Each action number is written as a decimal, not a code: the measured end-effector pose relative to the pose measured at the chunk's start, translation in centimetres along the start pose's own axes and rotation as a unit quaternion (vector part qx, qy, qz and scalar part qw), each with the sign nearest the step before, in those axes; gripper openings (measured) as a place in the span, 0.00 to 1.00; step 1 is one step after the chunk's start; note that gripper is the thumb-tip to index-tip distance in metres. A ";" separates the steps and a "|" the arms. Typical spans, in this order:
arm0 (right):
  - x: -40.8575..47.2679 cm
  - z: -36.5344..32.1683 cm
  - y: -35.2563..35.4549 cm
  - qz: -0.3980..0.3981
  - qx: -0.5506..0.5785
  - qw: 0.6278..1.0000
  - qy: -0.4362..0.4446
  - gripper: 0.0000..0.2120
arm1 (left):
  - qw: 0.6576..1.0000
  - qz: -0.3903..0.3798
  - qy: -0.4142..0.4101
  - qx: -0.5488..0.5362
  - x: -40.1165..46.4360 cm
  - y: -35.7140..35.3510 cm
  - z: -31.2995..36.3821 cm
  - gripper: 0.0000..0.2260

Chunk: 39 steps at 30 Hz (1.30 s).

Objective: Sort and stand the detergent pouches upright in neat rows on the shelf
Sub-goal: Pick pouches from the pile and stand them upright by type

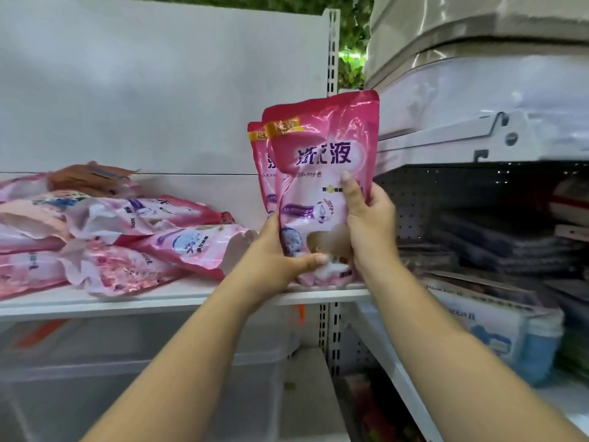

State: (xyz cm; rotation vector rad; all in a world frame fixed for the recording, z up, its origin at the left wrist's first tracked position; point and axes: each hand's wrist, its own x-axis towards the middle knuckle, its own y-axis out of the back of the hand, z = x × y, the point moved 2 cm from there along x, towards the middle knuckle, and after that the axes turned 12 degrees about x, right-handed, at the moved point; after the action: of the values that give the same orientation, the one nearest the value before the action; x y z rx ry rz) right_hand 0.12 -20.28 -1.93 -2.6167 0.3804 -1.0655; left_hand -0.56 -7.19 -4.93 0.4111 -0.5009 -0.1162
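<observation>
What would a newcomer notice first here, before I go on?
The upright pink pouch at the shelf's right end, gripped by the left hand low down and the right hand at its side. A second pouch stands right behind it. To the left lies a jumbled heap of pouches.

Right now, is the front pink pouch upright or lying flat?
Upright: the front pink pouch stands with its base on the shelf, both hands holding it.

Upright pink pouch (322,173) glossy plastic film with glare streaks, heaped pouches (153,237) same crinkled shiny film, shelf (178,296) smooth matt white, slotted upright (332,52) painted metal
</observation>
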 end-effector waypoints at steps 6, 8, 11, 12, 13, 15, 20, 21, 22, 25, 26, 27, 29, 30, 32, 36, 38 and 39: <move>0.0 0.8 -0.2 0.025 -0.015 1.000 0.005 0.12 | 0.999 0.040 0.009 0.035 -0.1 -0.2 0.4 0.23; -0.1 0.8 -0.3 0.029 -0.031 0.999 0.009 0.12 | 0.996 0.061 0.008 0.064 -0.4 -0.3 0.6 0.22; -0.1 0.6 -0.3 0.039 -0.058 0.998 0.006 0.13 | 0.989 0.081 0.015 0.126 -0.3 -0.1 0.8 0.25; -0.3 0.5 -0.3 0.042 -0.066 0.997 0.002 0.13 | 0.985 0.080 0.018 0.153 -0.3 0.0 0.8 0.26; -0.5 0.6 -0.2 0.046 -0.075 0.996 -0.003 0.14 | 0.980 0.074 0.019 0.184 -0.4 0.1 0.6 0.27; -1.3 0.3 -0.1 0.052 -0.096 0.994 -0.008 0.19 | 0.966 0.056 0.006 0.252 -1.2 0.5 0.7 0.31; -4.8 -2.2 -1.4 0.070 -0.214 0.962 0.153 0.24 | 0.941 0.087 -0.127 0.301 -5.8 4.8 2.1 0.28; -5.4 -2.9 -2.5 0.046 -0.217 0.957 0.184 0.20 | 0.931 0.115 -0.154 0.311 -6.5 6.4 2.3 0.26; -5.8 -3.3 -3.7 0.008 -0.220 0.955 0.198 0.16 | 0.920 0.140 -0.169 0.324 -6.7 8.3 2.3 0.24; -5.8 -3.0 -7.9 -0.134 -0.224 0.951 0.166 0.10 | 0.887 0.178 -0.151 0.398 -5.2 13.8 0.8 0.20; -5.5 -2.5 -9.3 -0.169 -0.232 0.947 0.146 0.09 | 0.875 0.177 -0.133 0.430 -4.2 15.7 0.0 0.20; -5.2 -1.8 -10.5 -0.195 -0.245 0.942 0.125 0.09 | 0.866 0.170 -0.117 0.456 -3.3 17.5 -0.8 0.20; -4.4 -0.3 -12.4 -0.221 -0.289 0.928 0.075 0.13 | 0.853 0.147 -0.100 0.490 -1.7 20.3 -2.1 0.21; -3.9 0.7 -13.3 -0.232 -0.326 0.915 0.046 0.16 | 0.850 0.130 -0.096 0.501 -1.1 21.4 -2.8 0.22; -2.9 2.1 -14.6 -0.255 -0.410 0.876 -0.012 0.20 | 0.849 0.087 -0.084 0.514 -0.4 22.6 -4.0 0.23; -1.5 2.5 -17.0 -0.306 -0.544 0.771 -0.123 0.27 | 0.853 0.073 -0.108 0.506 0.0 23.6 -5.8 0.30; -1.0 2.4 -18.1 -0.313 -0.593 0.723 -0.167 0.31 | 0.858 0.093 -0.140 0.484 0.0 23.8 -6.2 0.35; -0.7 2.4 -18.7 -0.304 -0.583 0.728 -0.194 0.32 | 0.864 0.105 -0.161 0.465 -0.1 23.9 -6.1 0.36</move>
State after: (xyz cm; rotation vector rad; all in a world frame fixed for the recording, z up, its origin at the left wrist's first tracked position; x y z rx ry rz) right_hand 3.85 -2.41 2.68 -4.2044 0.0360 -0.2950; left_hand 2.53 16.75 -0.09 1.2963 -0.9237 0.2961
